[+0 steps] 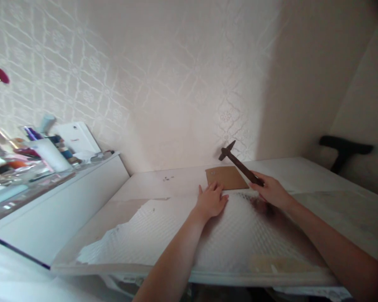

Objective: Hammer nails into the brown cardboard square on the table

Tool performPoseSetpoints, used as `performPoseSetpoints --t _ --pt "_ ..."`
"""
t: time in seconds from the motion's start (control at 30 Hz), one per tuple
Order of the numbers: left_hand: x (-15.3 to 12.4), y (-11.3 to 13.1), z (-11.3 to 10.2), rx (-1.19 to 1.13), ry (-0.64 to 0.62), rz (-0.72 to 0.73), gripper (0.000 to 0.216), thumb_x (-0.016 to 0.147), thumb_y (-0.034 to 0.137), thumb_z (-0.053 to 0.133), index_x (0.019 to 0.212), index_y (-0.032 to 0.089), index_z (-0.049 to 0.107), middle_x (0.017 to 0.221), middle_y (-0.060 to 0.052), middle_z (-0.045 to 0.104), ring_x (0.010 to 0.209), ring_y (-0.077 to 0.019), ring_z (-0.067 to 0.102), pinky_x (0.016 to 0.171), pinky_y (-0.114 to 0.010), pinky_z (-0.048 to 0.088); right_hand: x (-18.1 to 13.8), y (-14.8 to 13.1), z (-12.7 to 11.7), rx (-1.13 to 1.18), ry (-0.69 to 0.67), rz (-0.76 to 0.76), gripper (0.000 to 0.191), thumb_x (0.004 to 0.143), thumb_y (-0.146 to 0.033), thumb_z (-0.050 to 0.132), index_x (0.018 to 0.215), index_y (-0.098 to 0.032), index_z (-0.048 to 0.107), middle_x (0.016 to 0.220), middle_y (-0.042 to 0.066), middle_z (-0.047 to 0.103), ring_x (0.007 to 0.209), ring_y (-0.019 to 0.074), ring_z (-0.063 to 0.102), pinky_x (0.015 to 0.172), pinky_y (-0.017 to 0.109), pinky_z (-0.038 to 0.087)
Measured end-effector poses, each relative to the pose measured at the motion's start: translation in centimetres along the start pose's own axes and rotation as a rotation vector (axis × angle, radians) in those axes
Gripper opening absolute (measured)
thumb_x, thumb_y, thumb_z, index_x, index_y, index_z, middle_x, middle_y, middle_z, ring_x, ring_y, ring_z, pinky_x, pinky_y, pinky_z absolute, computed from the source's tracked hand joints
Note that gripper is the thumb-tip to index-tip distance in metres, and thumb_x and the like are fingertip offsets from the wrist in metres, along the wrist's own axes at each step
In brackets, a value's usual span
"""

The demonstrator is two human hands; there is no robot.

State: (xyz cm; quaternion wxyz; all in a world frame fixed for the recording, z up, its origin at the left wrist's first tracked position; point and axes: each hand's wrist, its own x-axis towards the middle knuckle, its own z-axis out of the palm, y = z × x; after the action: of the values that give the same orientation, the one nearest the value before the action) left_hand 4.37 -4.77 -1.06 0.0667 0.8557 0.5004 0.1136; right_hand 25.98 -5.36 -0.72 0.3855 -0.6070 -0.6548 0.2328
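Marks on the flat white rectangular case (77, 136) at left are too small to read; a white textured sheet (164, 226) covers the near part of the white table (148, 184). The right hand (272, 191) grips the dark, slender-handled hammer (243, 168), its long axis slanting up and leftward, head raised before the wall; the left hand (211, 200), fingers spread, lies at the flat brown cardboard piece's (231, 178) near edge.

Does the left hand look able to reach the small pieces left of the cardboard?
Probably yes: the left hand rests close by, and nothing visible stands between it and the small pieces.
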Motion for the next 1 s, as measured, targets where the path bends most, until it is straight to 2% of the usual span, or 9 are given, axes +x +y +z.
performPoseSetpoints --t 0.1,0.13,0.17,0.3,0.43,0.67,0.83,0.93,1.0 --pt "0.0 0.1 0.0 -0.011 -0.009 0.003 0.049 0.09 0.044 0.031 0.133 0.022 0.036 0.141 -0.011 0.033 0.131 -0.0271 0.024 0.104 -0.059 0.008 -0.3 -0.6 -0.1 -0.067 0.01 -0.094 0.05 0.076 -0.03 0.049 0.125 -0.022 0.05 0.093 0.0 0.067 0.073 0.0169 0.061 0.06 0.024 0.047" --pt "0.0 0.2 -0.1 -0.016 -0.016 0.002 0.049 0.09 0.044 0.031 0.134 0.022 0.036 0.142 -0.011 0.032 0.132 -0.0273 0.024 0.104 -0.06 0.008 -0.5 -0.7 0.0 -0.075 -0.007 -0.104 0.05 0.076 -0.03 0.049 0.126 -0.022 0.05 0.097 0.0 0.066 0.075 0.0174 0.062 0.061 0.025 0.048" --pt "-0.1 0.3 -0.1 -0.02 -0.021 0.002 0.05 0.09 0.044 0.031 0.134 0.021 0.035 0.142 -0.011 0.032 0.132 -0.0278 0.023 0.103 -0.06 0.009 -0.6 -0.8 0.1 -0.082 -0.033 -0.095 0.051 0.077 -0.03 0.049 0.127 -0.022 0.048 0.095 0.001 0.067 0.072 0.0174 0.062 0.06 0.025 0.048" --pt "-0.3 0.5 -0.4 -0.027 -0.038 -0.009 0.052 0.09 0.045 0.031 0.135 0.021 0.033 0.143 -0.011 0.029 0.132 -0.0286 0.021 0.103 -0.061 0.009 -1.1 -0.8 0.7 -0.104 -0.132 -0.023 0.055 0.079 -0.029 0.044 0.133 -0.02 0.041 0.064 -0.003 0.065 0.043 0.015 0.054 0.047 0.026 0.044" --pt "-0.3 0.4 -0.3 -0.035 -0.031 -0.008 0.052 0.089 0.045 0.031 0.136 0.022 0.032 0.143 -0.011 0.029 0.132 -0.0293 0.022 0.102 -0.061 0.01 -1.1 -0.8 0.9 -0.108 -0.113 -0.053 0.056 0.079 -0.028 0.045 0.134 -0.019 0.041 0.057 -0.004 0.062 0.039 0.0146 0.051 0.046 0.025 0.043" --pt "-0.2 0.2 -0.1 -0.027 -0.032 -0.009 0.053 0.089 0.047 0.03 0.136 0.022 0.032 0.144 -0.012 0.028 0.132 -0.0292 0.023 0.101 -0.063 0.011 -1.1 -1.1 0.4 -0.152 -0.086 -0.011 0.054 0.078 -0.029 0.047 0.132 -0.023 0.045 0.065 -0.002 0.067 0.049 0.0168 0.059 0.055 0.027 0.047" --pt "-0.2 0.1 0.0 -0.024 -0.025 -0.009 0.052 0.089 0.047 0.03 0.135 0.023 0.032 0.144 -0.01 0.027 0.132 -0.029 0.023 0.101 -0.062 0.013 -1.0 -0.6 0.2 -0.114 -0.102 -0.026 0.054 0.079 -0.029 0.046 0.132 -0.022 0.044 0.064 -0.003 0.066 0.041 0.0157 0.055 0.052 0.028 0.047" --pt "-0.2 0.1 0.0 -0.021 -0.028 -0.009 0.052 0.089 0.047 0.03 0.135 0.023 0.032 0.145 -0.01 0.026 0.132 -0.0293 0.022 0.101 -0.063 0.013 -0.8 -0.3 0.1 -0.14 -0.044 -0.097 0.052 0.078 -0.028 0.048 0.129 -0.02 0.047 0.082 0.001 0.07 0.057 0.0168 0.062 0.062 0.028 0.049" --pt "-0.2 0.1 -0.1 -0.02 -0.034 -0.012 0.052 0.089 0.047 0.03 0.136 0.023 0.032 0.144 -0.01 0.026 0.132 -0.0291 0.022 0.101 -0.062 0.013 -0.7 -0.2 0.1 -0.15 -0.052 -0.109 0.051 0.077 -0.027 0.049 0.128 -0.021 0.049 0.087 0.001 0.07 0.065 0.0178 0.064 0.065 0.028 0.049"
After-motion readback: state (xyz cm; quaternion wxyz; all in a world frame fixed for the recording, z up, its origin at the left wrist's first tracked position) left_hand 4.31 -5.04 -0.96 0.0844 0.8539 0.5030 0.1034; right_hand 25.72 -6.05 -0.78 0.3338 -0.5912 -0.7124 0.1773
